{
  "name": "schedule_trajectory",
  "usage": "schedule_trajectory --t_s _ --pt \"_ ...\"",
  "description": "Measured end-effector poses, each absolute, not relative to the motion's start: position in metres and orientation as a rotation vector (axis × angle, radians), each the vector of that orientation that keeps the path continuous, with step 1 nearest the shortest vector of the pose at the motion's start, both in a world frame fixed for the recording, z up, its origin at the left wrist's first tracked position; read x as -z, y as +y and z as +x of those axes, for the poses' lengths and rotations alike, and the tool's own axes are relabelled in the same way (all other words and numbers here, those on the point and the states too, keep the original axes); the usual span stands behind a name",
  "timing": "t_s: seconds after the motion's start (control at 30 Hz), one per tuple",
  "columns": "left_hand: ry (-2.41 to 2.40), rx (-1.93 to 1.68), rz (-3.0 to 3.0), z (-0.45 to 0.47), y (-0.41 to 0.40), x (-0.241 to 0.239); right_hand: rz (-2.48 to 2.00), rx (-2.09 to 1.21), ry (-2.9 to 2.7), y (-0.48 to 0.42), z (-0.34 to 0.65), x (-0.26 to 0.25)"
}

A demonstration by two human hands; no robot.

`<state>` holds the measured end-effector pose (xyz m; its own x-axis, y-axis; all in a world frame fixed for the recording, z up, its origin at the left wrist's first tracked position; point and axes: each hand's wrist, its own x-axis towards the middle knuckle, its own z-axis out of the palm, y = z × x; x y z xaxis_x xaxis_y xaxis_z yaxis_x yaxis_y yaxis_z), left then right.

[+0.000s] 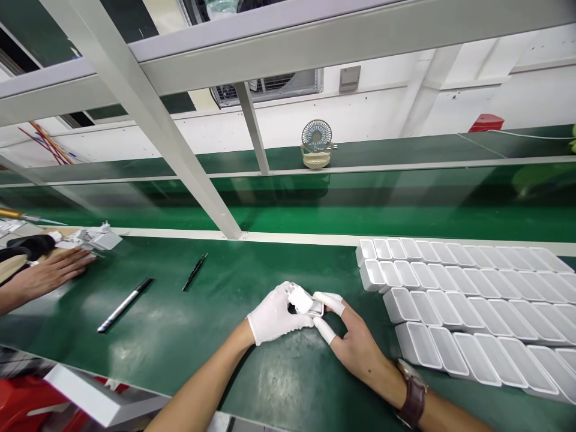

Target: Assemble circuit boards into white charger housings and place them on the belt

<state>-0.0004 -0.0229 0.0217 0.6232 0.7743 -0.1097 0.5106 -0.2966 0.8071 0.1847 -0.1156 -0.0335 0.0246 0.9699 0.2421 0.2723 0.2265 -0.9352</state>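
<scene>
Saw green table [288, 384] beneath the fingers [333, 305]; noted white cases [463, 312] in rows to their right; found gloved left hand [275, 315] and finger-capped right hand [353, 342] clamped on white piece [300, 299], pinched between both sets of fingers.

Apparently an assembly workshop: long green workbench [171, 336], pale metal frame [166, 138], rows of matching white cases [486, 282].

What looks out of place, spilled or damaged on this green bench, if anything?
Nothing looks spilled or plainly damaged. The rows of white boxes look slightly askew, since their left ends do not line up. A silver pen and a black pen lie loose to the left. The held white piece is too small to judge.
</scene>
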Motion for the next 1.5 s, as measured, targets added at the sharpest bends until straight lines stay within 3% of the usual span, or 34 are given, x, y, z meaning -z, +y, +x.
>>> schedule_trajectory --t_s 0.33,0.7,1.5 --pt "0.992 -0.521 2.156 0.001 -0.029 -0.023 -1.037 -1.387 -0.854 -0.103 0.186 0.010" --pt "0.925 -0.695 2.326 0.008 -0.048 -0.018 -1.205 -1.350 -1.187 -0.112 0.187 0.018" --pt "0.918 -0.710 2.324 0.005 -0.041 -0.013 -1.244 -1.318 -1.232 -0.113 0.185 0.014"
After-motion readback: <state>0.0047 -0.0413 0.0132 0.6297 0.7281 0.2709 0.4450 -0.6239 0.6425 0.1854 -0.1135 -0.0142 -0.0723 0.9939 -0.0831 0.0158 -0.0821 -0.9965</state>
